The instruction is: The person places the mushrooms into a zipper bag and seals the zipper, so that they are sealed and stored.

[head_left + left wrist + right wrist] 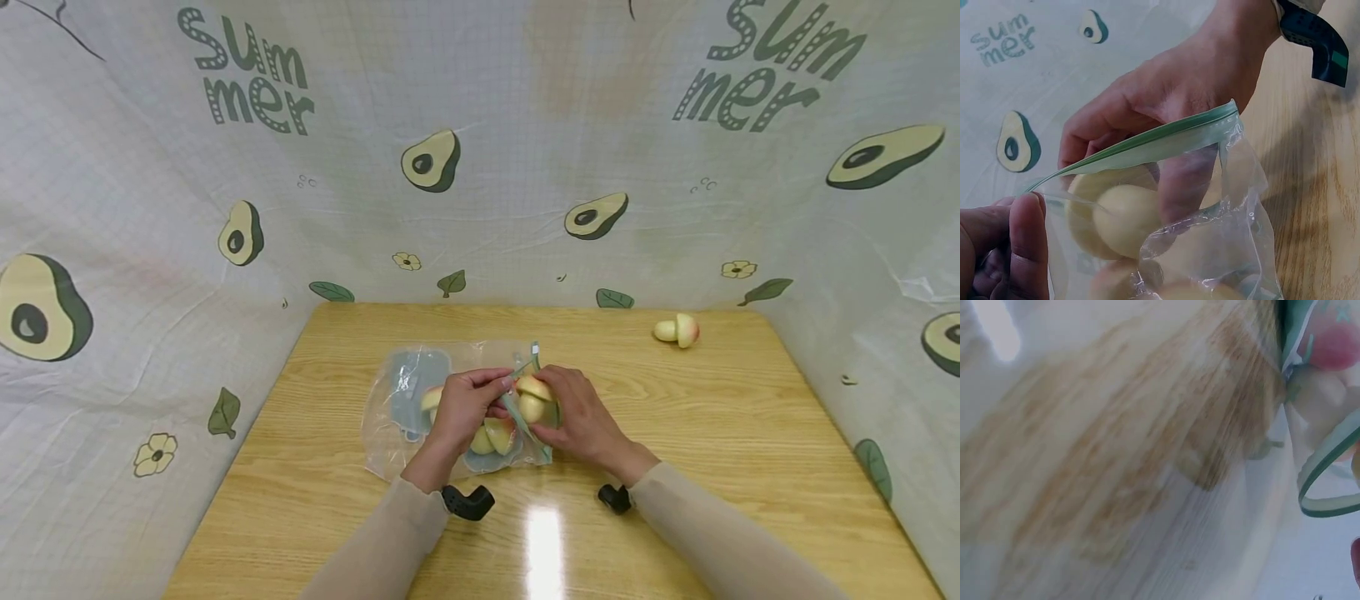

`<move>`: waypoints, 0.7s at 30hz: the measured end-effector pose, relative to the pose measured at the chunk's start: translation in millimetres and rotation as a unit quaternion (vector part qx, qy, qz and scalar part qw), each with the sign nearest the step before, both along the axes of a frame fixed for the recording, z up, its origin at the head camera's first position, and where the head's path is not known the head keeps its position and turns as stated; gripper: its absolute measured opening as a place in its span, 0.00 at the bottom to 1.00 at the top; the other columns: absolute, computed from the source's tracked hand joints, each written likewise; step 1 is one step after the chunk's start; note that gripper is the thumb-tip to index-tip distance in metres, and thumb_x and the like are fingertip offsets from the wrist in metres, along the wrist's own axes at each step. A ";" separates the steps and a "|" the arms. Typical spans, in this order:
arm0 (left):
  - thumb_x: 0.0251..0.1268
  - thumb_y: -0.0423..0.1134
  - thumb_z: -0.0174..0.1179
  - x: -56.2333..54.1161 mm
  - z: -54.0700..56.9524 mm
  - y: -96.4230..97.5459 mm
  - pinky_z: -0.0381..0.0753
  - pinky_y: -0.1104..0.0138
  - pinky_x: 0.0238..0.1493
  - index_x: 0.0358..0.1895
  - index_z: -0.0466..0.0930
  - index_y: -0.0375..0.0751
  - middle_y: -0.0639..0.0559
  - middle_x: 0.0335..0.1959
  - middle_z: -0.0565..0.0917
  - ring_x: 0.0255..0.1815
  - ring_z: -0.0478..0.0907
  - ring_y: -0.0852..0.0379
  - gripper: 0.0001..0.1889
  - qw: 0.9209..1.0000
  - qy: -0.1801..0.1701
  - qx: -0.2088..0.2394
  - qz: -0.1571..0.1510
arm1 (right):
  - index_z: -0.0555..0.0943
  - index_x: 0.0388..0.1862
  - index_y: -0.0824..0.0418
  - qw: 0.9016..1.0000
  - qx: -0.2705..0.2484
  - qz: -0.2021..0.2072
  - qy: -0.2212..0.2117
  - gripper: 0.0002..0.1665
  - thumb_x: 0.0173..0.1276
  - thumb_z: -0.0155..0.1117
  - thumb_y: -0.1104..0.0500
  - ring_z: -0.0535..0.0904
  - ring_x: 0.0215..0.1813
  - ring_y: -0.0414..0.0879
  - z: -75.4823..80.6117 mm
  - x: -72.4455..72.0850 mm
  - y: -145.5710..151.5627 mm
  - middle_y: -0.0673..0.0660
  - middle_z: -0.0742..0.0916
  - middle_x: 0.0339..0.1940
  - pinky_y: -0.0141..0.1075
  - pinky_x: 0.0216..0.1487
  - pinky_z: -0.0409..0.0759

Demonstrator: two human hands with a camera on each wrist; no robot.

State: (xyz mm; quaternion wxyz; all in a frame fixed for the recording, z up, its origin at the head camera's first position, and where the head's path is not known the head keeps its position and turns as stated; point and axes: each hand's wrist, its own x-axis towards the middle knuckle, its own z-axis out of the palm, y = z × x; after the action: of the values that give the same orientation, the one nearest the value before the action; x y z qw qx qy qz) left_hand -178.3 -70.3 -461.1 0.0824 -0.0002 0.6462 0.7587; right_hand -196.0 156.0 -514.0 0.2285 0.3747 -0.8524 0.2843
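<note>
A clear zip bag (pixel 382 425) with a green zip strip (pixel 1147 137) lies on the table, its mouth end lifted and parted. My left hand (pixel 465 408) pinches the edge of the mouth between thumb and fingers. At the mouth, my right hand (pixel 581 417) grips a yellow toy mushroom (pixel 531 407) with a reddish cap; in the left wrist view this mushroom (pixel 1125 215) shows through the plastic. Toy mushrooms (pixel 497 436) lie inside the bag, partly hidden by my left hand. The right wrist view catches only a fingertip (pixel 1356 559) at its edge.
Another toy mushroom (pixel 677 331) lies on its side at the back right of the wooden table (pixel 675 400). A cloth (pixel 510 108) printed with avocados and leaves stands around the back and sides. Black wrist devices (pixel 468 503) hang below both wrists.
</note>
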 end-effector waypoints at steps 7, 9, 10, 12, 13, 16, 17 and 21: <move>0.76 0.32 0.64 -1.2 2.2 -0.1 0.90 0.70 0.30 0.59 0.87 0.31 0.45 0.39 0.90 0.25 0.84 0.62 0.14 1.000 0.007 -0.005 -0.008 | 0.73 0.68 0.63 0.998 0.033 -0.033 -0.041 0.47 0.53 0.88 0.53 0.77 0.60 0.59 0.6 1.6 -0.5 0.62 0.82 0.60 0.57 0.59 0.80; 0.76 0.31 0.64 -2.1 2.5 0.6 0.90 0.71 0.29 0.58 0.87 0.31 0.45 0.39 0.90 0.24 0.83 0.62 0.13 1.000 0.006 -0.006 -0.008 | 0.73 0.68 0.62 0.997 0.043 -0.040 -0.054 0.48 0.53 0.88 0.53 0.77 0.59 0.57 1.1 2.7 -0.2 0.61 0.82 0.58 0.55 0.58 0.81; 0.76 0.31 0.64 -2.6 2.6 1.3 0.89 0.71 0.29 0.58 0.87 0.30 0.46 0.38 0.89 0.24 0.83 0.62 0.13 1.000 0.006 -0.007 -0.007 | 0.73 0.68 0.62 0.997 0.044 -0.038 -0.058 0.48 0.52 0.88 0.54 0.77 0.58 0.57 1.8 3.3 -0.5 0.60 0.83 0.58 0.55 0.57 0.81; 0.76 0.31 0.64 -3.8 2.6 3.5 0.89 0.71 0.29 0.57 0.87 0.29 0.48 0.37 0.89 0.23 0.82 0.62 0.13 1.000 0.004 -0.004 -0.007 | 0.73 0.68 0.62 0.997 0.044 -0.029 -0.056 0.48 0.52 0.88 0.55 0.78 0.56 0.55 2.5 3.7 -2.1 0.58 0.84 0.56 0.52 0.55 0.81; 0.76 0.31 0.64 -4.0 3.1 4.9 0.89 0.71 0.28 0.57 0.87 0.29 0.49 0.36 0.88 0.23 0.81 0.62 0.13 1.000 0.004 -0.004 -0.008 | 0.74 0.69 0.62 0.998 0.040 -0.021 -0.052 0.48 0.51 0.88 0.55 0.77 0.55 0.54 2.8 3.7 -3.2 0.58 0.84 0.55 0.51 0.53 0.81; 0.75 0.32 0.65 -5.0 4.8 9.5 0.89 0.71 0.28 0.57 0.87 0.29 0.51 0.36 0.88 0.22 0.81 0.62 0.13 1.000 0.000 0.002 -0.015 | 0.75 0.69 0.62 0.999 0.025 0.007 -0.024 0.47 0.52 0.88 0.54 0.78 0.53 0.53 3.8 3.2 -8.2 0.57 0.86 0.54 0.50 0.50 0.81; 0.75 0.32 0.65 -5.0 5.6 10.9 0.89 0.72 0.28 0.57 0.88 0.29 0.51 0.36 0.88 0.22 0.81 0.63 0.13 1.000 -0.001 0.003 -0.018 | 0.75 0.68 0.61 1.000 0.022 0.011 -0.015 0.47 0.53 0.87 0.53 0.78 0.52 0.52 3.6 2.8 -9.9 0.56 0.86 0.53 0.49 0.50 0.80; 0.75 0.31 0.65 -4.7 8.8 13.2 0.88 0.72 0.28 0.57 0.87 0.28 0.51 0.37 0.88 0.22 0.81 0.63 0.13 1.000 -0.003 0.012 -0.028 | 0.75 0.65 0.61 1.000 0.015 0.004 -0.002 0.43 0.55 0.86 0.50 0.79 0.51 0.53 2.9 0.9 -15.6 0.57 0.87 0.49 0.50 0.50 0.80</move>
State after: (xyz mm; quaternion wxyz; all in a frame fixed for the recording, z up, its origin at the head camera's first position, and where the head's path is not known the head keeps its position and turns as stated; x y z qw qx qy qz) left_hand -183.0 -57.2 -452.3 0.1054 0.0161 0.6366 0.7638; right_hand -195.0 140.5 -511.1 0.2204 0.3807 -0.8554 0.2734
